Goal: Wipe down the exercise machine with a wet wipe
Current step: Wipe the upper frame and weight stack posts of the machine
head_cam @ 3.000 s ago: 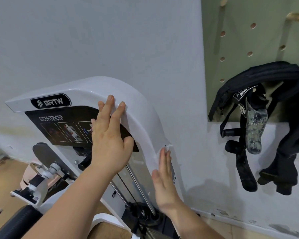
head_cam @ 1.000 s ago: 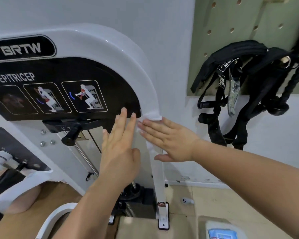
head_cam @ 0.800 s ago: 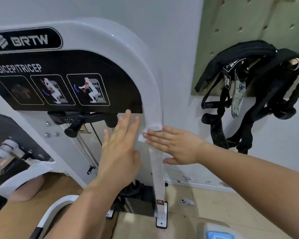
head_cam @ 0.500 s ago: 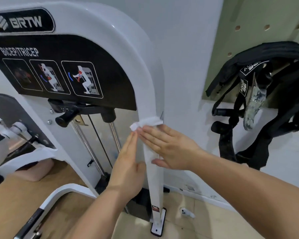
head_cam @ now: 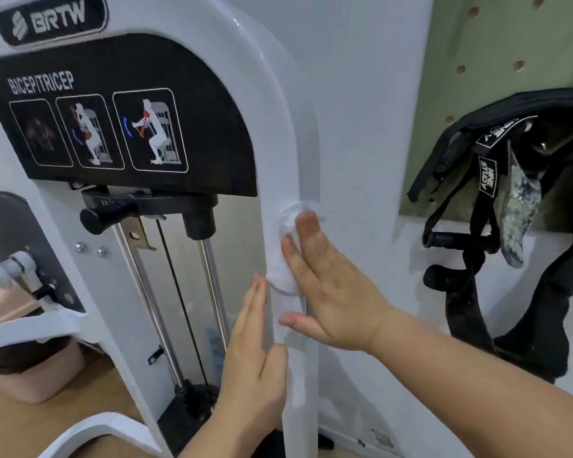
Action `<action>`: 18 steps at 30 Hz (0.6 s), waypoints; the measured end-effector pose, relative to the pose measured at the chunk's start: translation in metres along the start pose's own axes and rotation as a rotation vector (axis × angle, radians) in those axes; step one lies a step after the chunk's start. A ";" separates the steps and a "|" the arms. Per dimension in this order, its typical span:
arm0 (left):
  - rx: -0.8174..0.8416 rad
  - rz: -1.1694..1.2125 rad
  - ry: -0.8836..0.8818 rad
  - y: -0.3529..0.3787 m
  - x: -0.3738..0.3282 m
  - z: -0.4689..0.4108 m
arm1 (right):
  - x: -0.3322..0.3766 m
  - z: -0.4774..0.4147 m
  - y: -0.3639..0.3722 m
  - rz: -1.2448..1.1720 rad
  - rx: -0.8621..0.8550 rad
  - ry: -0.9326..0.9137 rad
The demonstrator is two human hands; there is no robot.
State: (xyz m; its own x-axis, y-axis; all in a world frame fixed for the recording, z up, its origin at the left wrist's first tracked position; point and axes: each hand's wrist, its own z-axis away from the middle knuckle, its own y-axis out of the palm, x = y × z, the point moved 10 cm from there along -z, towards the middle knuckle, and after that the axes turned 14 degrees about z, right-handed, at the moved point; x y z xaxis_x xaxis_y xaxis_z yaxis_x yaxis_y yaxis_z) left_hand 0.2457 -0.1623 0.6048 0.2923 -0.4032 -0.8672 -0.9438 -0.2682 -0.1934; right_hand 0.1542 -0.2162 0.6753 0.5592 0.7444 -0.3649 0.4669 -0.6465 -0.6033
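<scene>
Exercise machine (head_cam: 275, 110): you're mid-wipe on its white wall-side upright (head_cam: 293, 375), about halfway down; lower post and the rest look undone, my guess. Your right hand (head_cam: 331, 292), fingers (head_cam: 308, 226) straight, presses flat on that upright; your left hand (head_cam: 252, 361), straight too, rests on its inner edge, holding nothing. Under the right fingers, pinned there, the wet wipe (head_cam: 283, 262)

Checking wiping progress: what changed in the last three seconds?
The left hand came down from the top curve of the machine to lie flat beside its upright. The right hand, across the upright a second ago, now points up along it. Unchanged: its flat fingers press the wet wipe there; black straps hang.
</scene>
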 end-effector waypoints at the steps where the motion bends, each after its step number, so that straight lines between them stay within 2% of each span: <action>1: 0.001 0.020 0.040 0.003 0.005 0.002 | 0.006 0.016 0.016 -0.059 0.048 0.055; 3: 0.005 0.054 0.136 0.010 0.014 0.006 | 0.016 0.041 0.036 -0.169 0.080 0.148; 5: -0.015 0.081 0.234 0.013 0.018 0.007 | 0.021 0.047 0.041 -0.300 0.026 0.217; 9: -0.112 -0.038 0.458 0.007 0.022 0.004 | -0.003 0.003 0.029 -0.582 -0.096 0.418; 11: -0.126 -0.088 0.472 0.011 0.033 0.004 | -0.018 -0.015 0.018 -0.681 -0.165 0.501; 13: -0.117 -0.105 0.473 0.015 0.041 0.006 | -0.018 -0.010 0.025 -0.706 -0.188 0.491; 18: -0.119 -0.181 0.393 0.003 0.033 0.007 | 0.015 0.067 0.090 -0.739 -0.037 0.490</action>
State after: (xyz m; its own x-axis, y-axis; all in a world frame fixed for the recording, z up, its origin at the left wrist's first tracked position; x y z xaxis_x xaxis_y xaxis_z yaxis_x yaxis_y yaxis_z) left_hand 0.2511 -0.1705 0.5728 0.5096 -0.6362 -0.5793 -0.8542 -0.4548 -0.2519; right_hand 0.1592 -0.2523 0.5680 0.3327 0.8241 0.4585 0.8418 -0.0405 -0.5382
